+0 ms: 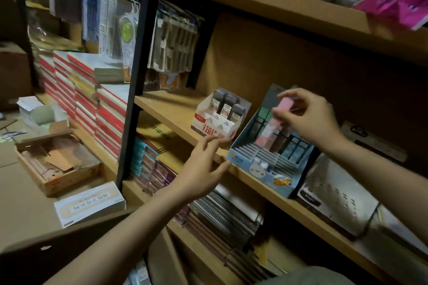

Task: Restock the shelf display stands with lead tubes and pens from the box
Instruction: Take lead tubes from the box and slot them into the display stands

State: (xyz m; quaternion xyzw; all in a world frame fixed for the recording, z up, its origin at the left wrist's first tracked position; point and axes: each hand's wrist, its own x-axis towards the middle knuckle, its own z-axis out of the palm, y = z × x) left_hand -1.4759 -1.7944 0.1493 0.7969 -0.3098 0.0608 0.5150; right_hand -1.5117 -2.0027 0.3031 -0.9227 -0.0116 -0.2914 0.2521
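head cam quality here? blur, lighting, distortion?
Head view: dim, warm light, with deep shadow in the upper left and lower corners; motion blur on the right hand and the pink tube it pinches, and on the packets on the top shelf at right; wide-angle bowing tilts the shelves; the white stand stays fairly sharp.

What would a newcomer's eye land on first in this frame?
Most likely the right hand pinching a small pink tube above the blue bunny-printed display stand on the middle wooden shelf. Just left of it stands a white display stand with three dark lead tubes in its back row, and the open left hand reaches toward the shelf edge below it.
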